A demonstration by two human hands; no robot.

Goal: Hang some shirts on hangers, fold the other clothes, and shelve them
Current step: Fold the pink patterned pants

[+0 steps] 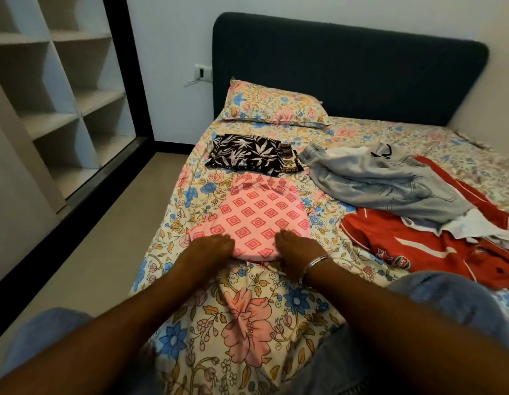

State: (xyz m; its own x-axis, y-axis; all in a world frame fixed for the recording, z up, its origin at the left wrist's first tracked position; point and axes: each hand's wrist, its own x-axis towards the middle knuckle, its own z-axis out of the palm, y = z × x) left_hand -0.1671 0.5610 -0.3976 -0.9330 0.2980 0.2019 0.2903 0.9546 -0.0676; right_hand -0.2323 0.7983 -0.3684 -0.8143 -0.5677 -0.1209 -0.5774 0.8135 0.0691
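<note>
Head view — looks forward-down over bed, close above forearms.

I am looking into a home bedroom. A bed fills most of my view, made up with a floral sheet and a matching pillow set against a dark padded headboard. Loose and folded clothes lie spread across the sheet. To my left stands a built-in wardrobe with pale open shelves and a dark sliding-door frame. On the plain wall beside the headboard I see a switch plate with a cable hanging from it.
</note>
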